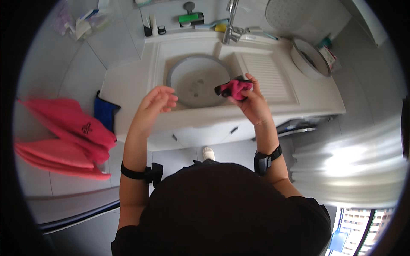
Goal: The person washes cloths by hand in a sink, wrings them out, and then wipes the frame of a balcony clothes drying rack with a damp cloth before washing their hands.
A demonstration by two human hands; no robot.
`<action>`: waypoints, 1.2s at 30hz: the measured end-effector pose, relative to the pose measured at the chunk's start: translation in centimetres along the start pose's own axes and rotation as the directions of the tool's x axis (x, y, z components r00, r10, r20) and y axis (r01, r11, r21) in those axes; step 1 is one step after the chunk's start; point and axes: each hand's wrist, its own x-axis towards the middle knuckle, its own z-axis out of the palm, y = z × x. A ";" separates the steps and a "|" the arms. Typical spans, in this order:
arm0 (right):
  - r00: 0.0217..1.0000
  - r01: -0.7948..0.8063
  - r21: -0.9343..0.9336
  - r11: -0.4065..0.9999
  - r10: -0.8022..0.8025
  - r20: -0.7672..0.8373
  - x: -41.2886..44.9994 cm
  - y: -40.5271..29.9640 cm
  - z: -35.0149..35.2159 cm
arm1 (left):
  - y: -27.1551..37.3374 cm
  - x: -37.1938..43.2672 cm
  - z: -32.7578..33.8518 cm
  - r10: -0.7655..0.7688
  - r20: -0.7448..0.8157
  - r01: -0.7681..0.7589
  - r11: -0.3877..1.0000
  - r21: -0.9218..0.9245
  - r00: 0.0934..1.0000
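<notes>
My right hand (254, 101) holds a bunched pink and black cloth (237, 89) over the right rim of a round grey basin. Nothing is in my left hand (160, 99), which hovers with loosely curled, parted fingers by the basin's left front edge. The basin (174, 67) stands inside the white sink (162, 54) and holds what looks like water, with a few dark patches near its middle. Behind it rises a chrome faucet (228, 33). To the right of the basin lies the sink's ribbed washboard (267, 72).
Pink towels (70, 128) and a blue cloth (104, 112) hang at the left. A second basin (296, 60) leans on the counter's right end. Along the back ledge are a green brush (188, 18), a yellow sponge (220, 27) and a white tube (153, 25). Cabinet doors (205, 134) are below.
</notes>
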 end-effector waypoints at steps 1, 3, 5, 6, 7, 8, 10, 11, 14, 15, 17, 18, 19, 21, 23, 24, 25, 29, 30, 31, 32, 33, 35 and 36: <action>0.999 -0.033 0.000 0.999 0.033 0.038 1.8 -0.1 -0.2 | 0.1 1.8 0.5 -0.020 -0.025 0.021 0.998 0.054 1.000; 0.985 -0.121 -0.021 0.992 0.123 0.122 6.1 -0.6 -1.3 | 0.2 5.5 1.7 -0.044 0.007 0.044 0.996 0.072 0.999; 0.971 -0.159 -0.043 0.986 0.164 0.175 9.8 -0.7 -1.4 | -0.7 9.4 3.2 0.080 0.055 -0.089 0.981 0.173 0.995; 0.962 -0.183 -0.070 0.981 0.194 0.194 10.8 -0.8 -1.5 | -1.0 11.3 3.9 0.065 0.032 -0.070 0.978 0.196 0.997; 0.956 -0.205 -0.062 0.977 0.214 0.201 11.8 -0.7 -1.4 | -1.1 12.8 4.7 0.047 0.014 -0.049 0.979 0.199 0.999; 0.941 -0.226 -0.112 0.968 0.247 0.232 12.8 -0.6 -1.3 | -1.3 14.1 5.5 0.077 -0.045 -0.065 0.972 0.224 0.996; 0.917 -0.242 -0.186 0.952 0.287 0.277 15.0 -0.4 -1.7 | -1.9 17.2 5.7 0.112 -0.107 -0.082 0.963 0.256 0.988; 0.914 -0.248 -0.180 0.952 0.291 0.281 15.9 -0.5 -2.2 | -2.4 18.5 5.5 0.121 -0.063 -0.088 0.920 0.382 0.991; 0.898 -0.207 -0.262 0.943 0.290 0.332 18.1 -0.5 -3.4 | -4.2 21.1 5.0 0.133 -0.024 -0.107 0.880 0.463 0.991; 0.895 -0.230 -0.278 0.933 0.315 0.315 18.6 -0.8 -3.7 | -4.4 21.7 5.1 0.149 -0.037 -0.120 0.901 0.417 0.988; 0.898 -0.257 -0.284 0.924 0.337 0.283 19.4 -1.2 -4.6 | -4.7 22.6 4.7 0.036 0.020 -0.040 0.945 0.323 0.999; 0.924 -0.201 -0.496 0.845 0.331 0.189 19.9 -1.6 -5.0 | -4.6 23.2 4.5 -0.058 0.066 0.041 0.972 0.231 0.996; 0.948 -0.157 -0.684 0.712 0.304 0.099 20.5 -1.9 -5.6 | -4.9 23.7 4.2 -0.063 0.073 0.045 0.972 0.230 0.995; 0.951 -0.117 -0.710 0.694 0.283 0.120 22.1 -1.3 -8.0 | -5.9 24.8 3.5 -0.025 0.129 -0.021 0.940 0.340 0.991; 0.949 -0.080 -0.731 0.678 0.276 0.153 23.6 -1.1 -9.3 | -7.4 25.6 2.2 0.044 0.183 -0.098 0.949 0.301 0.982; 0.936 -0.121 -0.716 0.688 0.318 0.148 24.3 -1.1 -9.7 | -8.0 25.8 1.4 0.118 0.232 -0.178 0.950 0.256 0.965; 0.924 -0.163 -0.701 0.695 0.356 0.138 24.9 -1.4 -10.4 | -8.1 26.1 1.1 0.108 0.239 -0.169 0.953 0.250 0.965; 0.842 -0.243 -0.714 0.657 0.508 0.181 27.0 -1.0 -12.2 | -8.8 27.6 -1.7 -0.206 0.233 0.145 0.957 0.252 0.951; 0.873 -0.212 -0.754 0.622 0.467 0.140 27.6 -0.3 -12.5 | -9.3 28.1 -2.2 -0.230 0.225 0.168 0.950 0.265 0.947; 0.870 -0.219 -0.753 0.620 0.473 0.136 28.3 0.4 -12.7 | -9.8 28.7 -2.7 -0.254 0.216 0.191 0.942 0.277 0.943; 0.910 -0.198 -0.734 0.650 0.401 0.109 28.8 1.1 -13.0 | -10.4 29.3 -3.0 -0.260 0.216 0.198 0.941 0.273 0.941; 0.942 -0.173 -0.716 0.677 0.326 0.081 29.4 1.5 -12.9 | -11.0 29.9 -3.3 -0.199 0.164 0.146 0.947 0.287 0.966; 0.940 -0.201 -0.707 0.678 0.337 0.056 30.2 2.3 -13.0 | -12.2 30.6 -3.9 -0.141 0.111 0.102 0.949 0.299 0.984; 0.955 -0.134 -0.797 0.589 0.290 0.054 30.3 2.9 -13.0 | -12.9 30.8 -4.3 -0.133 0.087 0.093 0.927 0.364 0.987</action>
